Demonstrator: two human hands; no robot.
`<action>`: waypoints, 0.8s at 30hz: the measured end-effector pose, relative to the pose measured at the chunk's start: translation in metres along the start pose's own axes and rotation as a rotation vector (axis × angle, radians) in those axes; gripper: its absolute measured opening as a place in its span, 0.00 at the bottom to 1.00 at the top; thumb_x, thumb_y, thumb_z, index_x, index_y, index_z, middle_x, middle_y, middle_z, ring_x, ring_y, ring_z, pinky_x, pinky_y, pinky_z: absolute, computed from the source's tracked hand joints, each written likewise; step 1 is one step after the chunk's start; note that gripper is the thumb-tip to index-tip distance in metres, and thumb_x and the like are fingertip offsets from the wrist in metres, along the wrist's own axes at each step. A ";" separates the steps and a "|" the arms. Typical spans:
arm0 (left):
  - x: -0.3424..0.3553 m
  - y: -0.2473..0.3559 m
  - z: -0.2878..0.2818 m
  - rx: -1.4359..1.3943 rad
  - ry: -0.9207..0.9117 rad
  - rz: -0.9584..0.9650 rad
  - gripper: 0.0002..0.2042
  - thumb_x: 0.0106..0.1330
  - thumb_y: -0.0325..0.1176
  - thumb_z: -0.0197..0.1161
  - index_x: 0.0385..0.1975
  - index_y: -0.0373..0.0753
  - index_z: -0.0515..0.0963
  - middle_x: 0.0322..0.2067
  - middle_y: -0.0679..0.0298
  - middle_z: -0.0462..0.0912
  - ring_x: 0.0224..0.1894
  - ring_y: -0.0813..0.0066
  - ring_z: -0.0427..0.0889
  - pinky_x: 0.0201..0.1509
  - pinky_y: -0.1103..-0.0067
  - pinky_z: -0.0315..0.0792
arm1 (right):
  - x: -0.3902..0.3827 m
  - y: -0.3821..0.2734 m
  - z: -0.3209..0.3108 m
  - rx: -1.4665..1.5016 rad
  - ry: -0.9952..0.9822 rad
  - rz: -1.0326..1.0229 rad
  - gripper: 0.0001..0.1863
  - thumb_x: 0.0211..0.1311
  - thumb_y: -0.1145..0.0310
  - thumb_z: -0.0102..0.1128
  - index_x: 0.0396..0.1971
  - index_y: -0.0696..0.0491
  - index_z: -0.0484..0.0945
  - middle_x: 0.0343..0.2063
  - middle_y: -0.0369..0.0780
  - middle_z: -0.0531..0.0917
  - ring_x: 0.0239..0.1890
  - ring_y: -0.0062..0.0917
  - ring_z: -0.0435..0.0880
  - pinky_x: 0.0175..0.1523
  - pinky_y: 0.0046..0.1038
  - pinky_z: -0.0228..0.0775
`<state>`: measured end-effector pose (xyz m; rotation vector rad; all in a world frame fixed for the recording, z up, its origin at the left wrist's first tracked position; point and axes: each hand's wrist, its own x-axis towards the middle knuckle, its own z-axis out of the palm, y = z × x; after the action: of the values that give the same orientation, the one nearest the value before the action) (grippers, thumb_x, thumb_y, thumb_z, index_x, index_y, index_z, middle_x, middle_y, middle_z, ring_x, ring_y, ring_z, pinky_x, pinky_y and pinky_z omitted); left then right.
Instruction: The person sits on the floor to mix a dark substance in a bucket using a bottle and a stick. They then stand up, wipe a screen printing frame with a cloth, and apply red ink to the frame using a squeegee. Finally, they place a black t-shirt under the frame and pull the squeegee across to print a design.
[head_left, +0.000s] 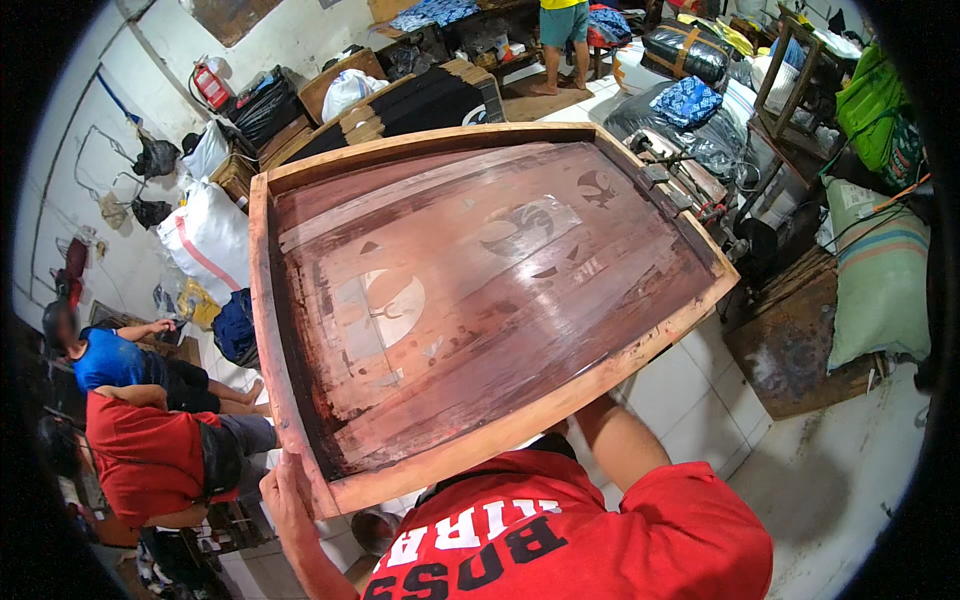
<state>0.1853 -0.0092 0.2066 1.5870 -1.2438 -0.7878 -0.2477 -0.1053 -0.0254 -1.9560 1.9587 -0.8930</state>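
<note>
A large reddish-brown wooden panel [480, 290], framed by a paler raised rim, is held tilted above the tiled floor; pale inlaid shapes are seen on its glossy face.

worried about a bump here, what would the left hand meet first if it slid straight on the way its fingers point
The left hand grips the pale rim of the large reddish wooden tray-like panel; its fingers point up along that left rim, so probably only more rim.

One wooden panel [480, 290], perhaps four people [150, 450].

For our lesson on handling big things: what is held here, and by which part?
A large wooden panel with a raised frame. The left hand grips its near-left corner; the right arm passes under the near edge, its grip hidden.
</note>
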 end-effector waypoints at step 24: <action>-0.005 0.012 0.007 0.098 0.220 -0.346 0.18 0.75 0.53 0.63 0.25 0.50 0.76 0.16 0.84 0.59 0.17 0.92 0.54 0.20 0.82 0.43 | 0.045 0.205 -0.230 0.234 0.149 0.491 0.18 0.71 0.58 0.55 0.37 0.57 0.86 0.27 0.47 0.86 0.34 0.34 0.89 0.40 0.42 0.80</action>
<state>0.1736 -0.0065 0.2151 1.9435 -0.8718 -0.7480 -0.5494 -0.1063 0.0516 -1.2315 2.1583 -1.0847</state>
